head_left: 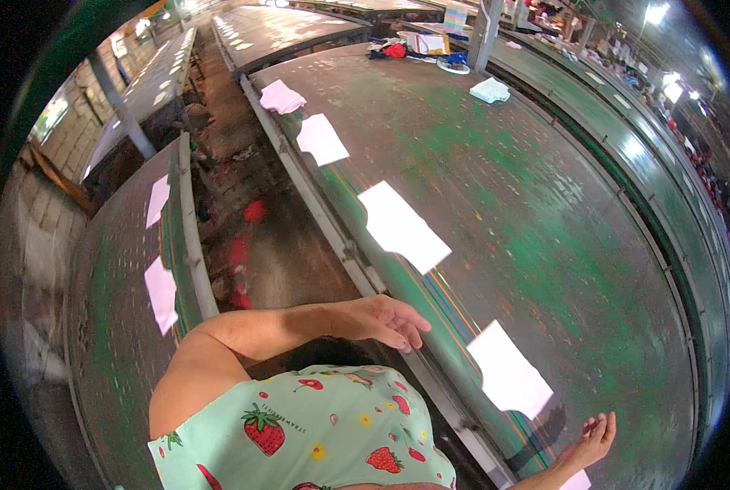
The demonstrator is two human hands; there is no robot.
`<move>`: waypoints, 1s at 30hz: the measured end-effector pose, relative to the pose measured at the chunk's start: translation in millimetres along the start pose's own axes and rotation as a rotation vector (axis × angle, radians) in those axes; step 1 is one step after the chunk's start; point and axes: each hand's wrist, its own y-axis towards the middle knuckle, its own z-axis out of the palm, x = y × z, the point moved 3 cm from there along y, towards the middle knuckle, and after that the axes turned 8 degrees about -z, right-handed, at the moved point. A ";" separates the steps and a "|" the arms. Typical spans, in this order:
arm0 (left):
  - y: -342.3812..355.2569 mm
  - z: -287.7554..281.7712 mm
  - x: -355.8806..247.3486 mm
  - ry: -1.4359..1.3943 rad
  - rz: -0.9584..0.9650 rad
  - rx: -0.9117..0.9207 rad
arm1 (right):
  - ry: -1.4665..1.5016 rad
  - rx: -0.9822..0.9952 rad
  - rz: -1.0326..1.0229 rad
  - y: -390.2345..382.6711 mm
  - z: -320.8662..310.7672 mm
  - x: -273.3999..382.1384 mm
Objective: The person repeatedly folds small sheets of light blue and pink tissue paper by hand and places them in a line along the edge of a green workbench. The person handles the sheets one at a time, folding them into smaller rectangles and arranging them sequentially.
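Observation:
My left hand (393,321) hangs over the near edge of the long table, its fingers loosely bent and apart, with nothing in them. My right hand (595,441) is above the table at the lower right, fingers half curled and apart, holding nothing that shows. Between the hands a white cut fabric piece (509,371) lies flat on the table. Under my right wrist, part of another pale piece (576,482) shows at the lower edge. Farther along the same row lie a larger white fabric piece (403,227) and a smaller one (322,140).
The worn green-brown table (536,212) has a raised rail (320,208). A pink fabric stack (282,97) and pale-blue stack (490,90) lie at its far end, near a metal post (485,37). Left of the aisle (279,245), another table holds pinkish pieces (161,295).

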 end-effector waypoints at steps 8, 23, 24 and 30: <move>-95.4 -211.8 -20.8 0.019 0.066 -0.052 | 0.061 0.200 0.116 -112.6 274.0 28.7; -152.3 -349.3 -43.1 0.029 0.061 -0.304 | -0.205 0.626 -0.064 -141.5 421.5 79.9; -153.9 -362.9 -52.3 0.151 0.105 -0.377 | -0.204 0.596 -0.027 -146.6 417.5 70.6; -161.3 -499.0 -94.4 0.448 0.242 -0.969 | -0.276 0.490 0.108 -181.5 402.7 47.8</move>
